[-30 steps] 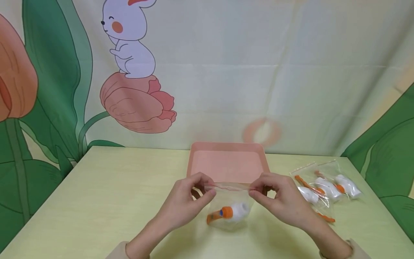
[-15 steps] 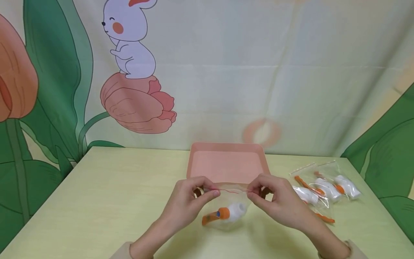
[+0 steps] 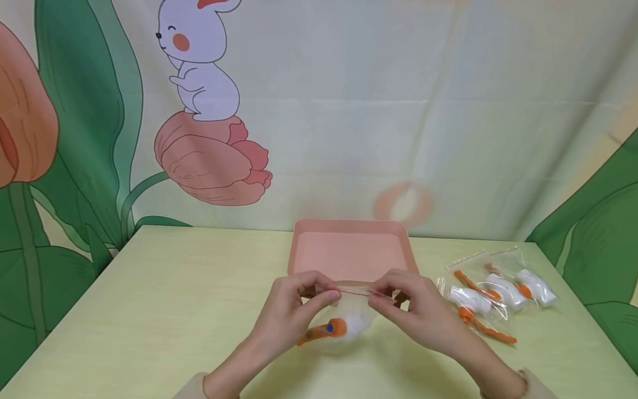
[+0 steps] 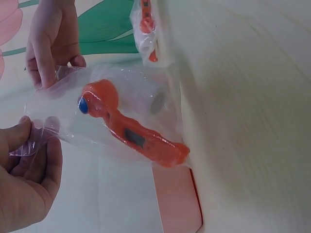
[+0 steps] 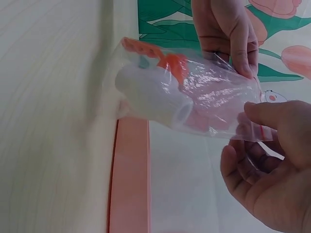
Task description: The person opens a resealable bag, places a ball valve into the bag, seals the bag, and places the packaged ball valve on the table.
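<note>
Above the table hangs a clear zip bag (image 4: 63, 99) with a red line along its top edge. Inside lie an orange piece (image 4: 146, 141) with a blue round spot, long and wavy, and a white hollow rounded piece (image 5: 150, 92); their kind is unclear. My left hand (image 3: 294, 310) pinches the bag's top edge between thumb and fingers on one side. On the other side my right hand (image 3: 418, 310) pinches the same edge. The two hands stand close together, with a short stretch of red line between them.
Behind the bag a pink tray (image 3: 351, 257) stands on the pale table (image 3: 164, 293). Several filled clear bags (image 3: 498, 293) with similar orange and white pieces lie at the right. A printed curtain (image 3: 319, 111) hangs at the table's back edge.
My right hand has moved left along the bag's top edge and my left hand slightly right, narrowing the gap. The bag's contents have swung left.
</note>
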Demonstrator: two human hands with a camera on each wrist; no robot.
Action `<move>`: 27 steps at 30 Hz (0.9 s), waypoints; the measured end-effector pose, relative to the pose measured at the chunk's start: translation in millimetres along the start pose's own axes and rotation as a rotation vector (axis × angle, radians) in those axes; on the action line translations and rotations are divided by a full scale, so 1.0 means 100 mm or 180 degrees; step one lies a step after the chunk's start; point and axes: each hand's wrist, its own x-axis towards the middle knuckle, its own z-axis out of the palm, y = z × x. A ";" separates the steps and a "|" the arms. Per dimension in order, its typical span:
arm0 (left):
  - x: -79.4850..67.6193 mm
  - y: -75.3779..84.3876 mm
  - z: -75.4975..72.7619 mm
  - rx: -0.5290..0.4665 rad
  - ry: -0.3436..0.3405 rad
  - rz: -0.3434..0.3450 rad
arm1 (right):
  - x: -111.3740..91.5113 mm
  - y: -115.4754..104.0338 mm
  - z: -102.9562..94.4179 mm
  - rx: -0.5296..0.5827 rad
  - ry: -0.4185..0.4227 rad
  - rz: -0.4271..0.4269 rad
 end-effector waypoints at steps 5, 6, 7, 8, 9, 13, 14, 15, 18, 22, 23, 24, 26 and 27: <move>0.00 0.01 0.01 -0.0083 -0.0018 -0.0067 | 0.02 -0.01 0.02 -0.0008 0.0217 -0.0172; 0.00 0.01 0.01 -0.0110 -0.0028 -0.0078 | 0.02 -0.02 0.02 0.0005 0.0260 -0.0217; 0.00 0.01 0.01 -0.0143 -0.0038 -0.0094 | 0.02 -0.02 0.02 0.0017 0.0293 -0.0259; 0.00 0.01 0.01 -0.0181 -0.0053 -0.0114 | 0.02 -0.02 0.01 0.0014 0.0314 -0.0285; 0.00 0.01 0.01 -0.0209 -0.0070 -0.0135 | 0.02 -0.02 0.01 0.0002 0.0332 -0.0310; 0.00 0.02 0.01 -0.0291 -0.0150 -0.0234 | 0.00 -0.05 0.00 -0.0085 0.0354 -0.0370; 0.00 0.02 0.01 -0.0297 -0.0172 -0.0247 | 0.00 -0.06 0.00 -0.0115 0.0357 -0.0388; 0.00 0.02 0.01 -0.0292 -0.0190 -0.0254 | 0.00 -0.07 -0.01 -0.0134 0.0358 -0.0409; 0.00 0.02 0.01 -0.0266 -0.0242 -0.0251 | -0.01 -0.08 -0.01 -0.0181 0.0337 -0.0477; 0.00 0.03 0.02 -0.0152 -0.0292 -0.0204 | -0.01 -0.08 -0.02 -0.0194 0.0295 -0.0527; -0.01 0.03 0.02 -0.0120 -0.0306 -0.0178 | -0.02 -0.09 -0.02 -0.0191 0.0286 -0.0538; 0.00 0.03 0.03 -0.0092 -0.0318 -0.0132 | -0.02 -0.09 -0.03 -0.0185 0.0283 -0.0547; 0.00 0.03 0.04 -0.0043 -0.0325 -0.0051 | -0.02 -0.10 -0.03 -0.0176 0.0280 -0.0562; 0.00 0.03 0.04 -0.0032 -0.0324 -0.0009 | -0.02 -0.10 -0.03 -0.0167 0.0278 -0.0567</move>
